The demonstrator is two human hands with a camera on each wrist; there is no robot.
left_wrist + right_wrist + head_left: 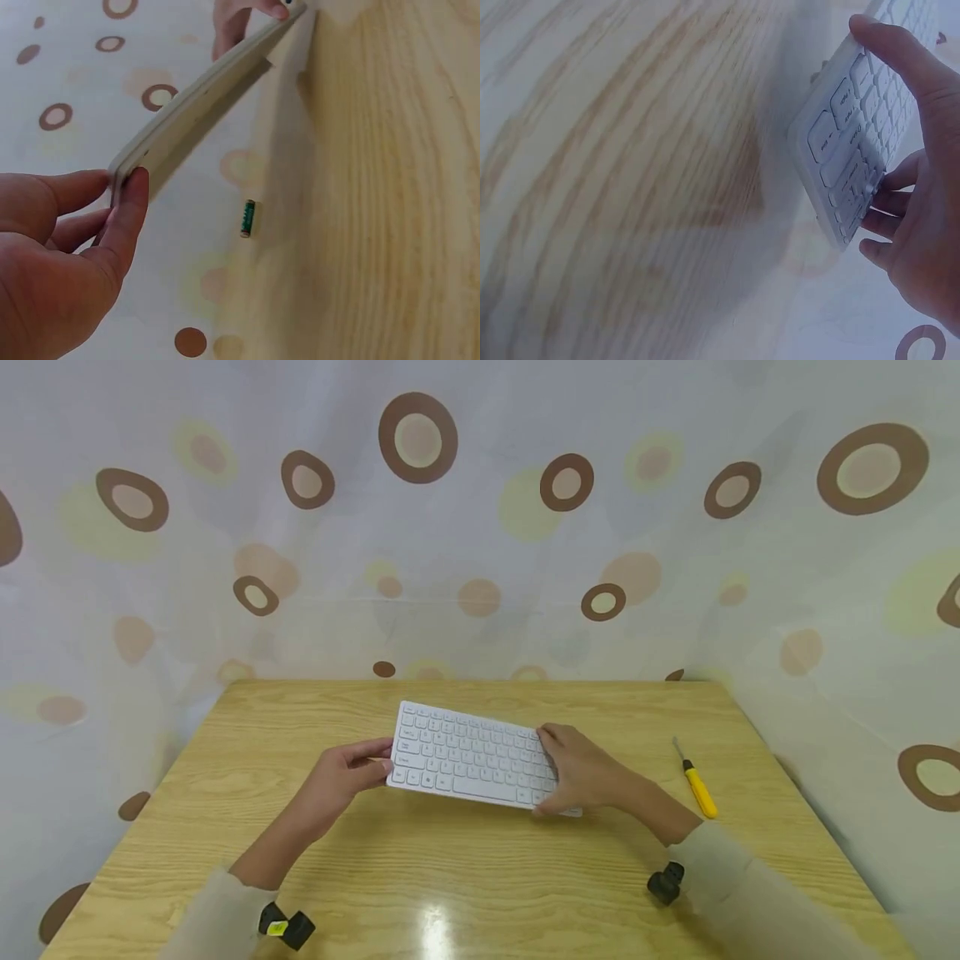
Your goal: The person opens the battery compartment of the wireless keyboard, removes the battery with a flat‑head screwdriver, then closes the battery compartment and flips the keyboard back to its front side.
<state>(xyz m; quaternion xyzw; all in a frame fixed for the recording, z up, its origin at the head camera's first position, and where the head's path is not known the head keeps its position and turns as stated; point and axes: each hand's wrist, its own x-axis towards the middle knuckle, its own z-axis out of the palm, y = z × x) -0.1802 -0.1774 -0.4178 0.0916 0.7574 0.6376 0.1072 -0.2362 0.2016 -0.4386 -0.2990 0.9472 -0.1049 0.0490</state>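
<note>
A white keyboard (468, 756) is held up off the wooden table, keys facing me and its right end lower. My left hand (341, 781) pinches its left edge between thumb and fingers, and the left wrist view shows the plain underside beside that hand (67, 262). Across the right end, my right hand (585, 770) grips the keyboard by its long edges, with the thumb (900, 56) on the near edge and fingers at the far one. A small green battery (247, 218) lies apart from the keyboard in the left wrist view; the head view does not show it.
On the right side of the wooden table (450, 877) lies a screwdriver (699, 789) with a yellow handle, its tip pointing away from me. A pale curtain (480, 543) with brown circles hangs behind the table and along both sides.
</note>
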